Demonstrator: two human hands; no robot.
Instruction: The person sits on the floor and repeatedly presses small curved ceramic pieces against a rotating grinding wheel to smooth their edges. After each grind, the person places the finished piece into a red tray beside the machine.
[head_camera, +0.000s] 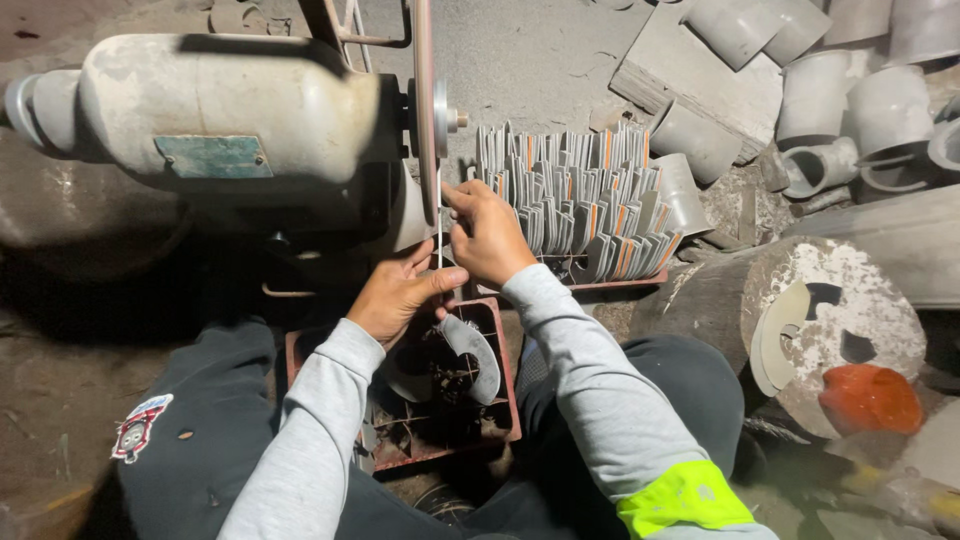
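Nearest you, your knees in dark trousers frame a red crate (505, 385) on the floor, its compartments holding a curved grey metal blade (478, 352) and other dark scraps. Just above it your left hand (398, 295) is closed, thumb and fingers pinching the near edge of a thin metal piece (440, 252), while your right hand (488, 232) grips the same piece from the right with its fingers curled round it; together your hands press it edge-on against the thin spinning wheel (425, 100). The piece is mostly hidden between your fingers, so its exact shape cannot be told. Judging from this, the main danger is your fingertips: they sit right at the wheel's rim, and if the piece slips or catches, a knuckle could be dragged into the abrasive. A tilted piece might also be snatched downward and thrown toward your lap. Your loose grey sleeves hang near the shaft, which could catch cloth. Left of the wheel sits the pale motor housing (220, 100). Farther right, a tray of upright grey and orange blanks (580, 195) stands beside your right hand, near a round stone block (850, 320), and beyond it lie grey pipe fittings (850, 100).
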